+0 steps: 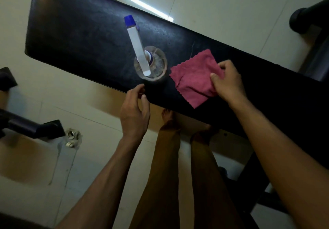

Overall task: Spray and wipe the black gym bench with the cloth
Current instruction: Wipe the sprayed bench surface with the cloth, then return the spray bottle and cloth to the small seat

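The black gym bench (80, 38) ran slantwise across the view, and served as the worktop; on it, near the middle of its length and closer to the near edge, stood a clear spray bottle (151, 65) seen from above, its white head and blue nozzle pointing toward the far edge; just beside it, toward the right end, lay the red cloth (192, 77), one corner hanging a little past the near edge.

The right hand (227, 81) pinched the cloth at its right side, fingers and thumb curled into the fabric; the left hand (135, 111) hovered at the near edge just short of the bottle, fingers loosely spread and holding nothing.

The cloth looked thin, soft and light; it would likely bunch and fold under the palm, so gathering it into a pad would probably serve better than a corner pinch; the bottle seemed light plastic, smooth and perhaps slippery, liable to tip, best taken round the neck under the trigger; the padding looked firm but yielding, its surface slick once wetted.
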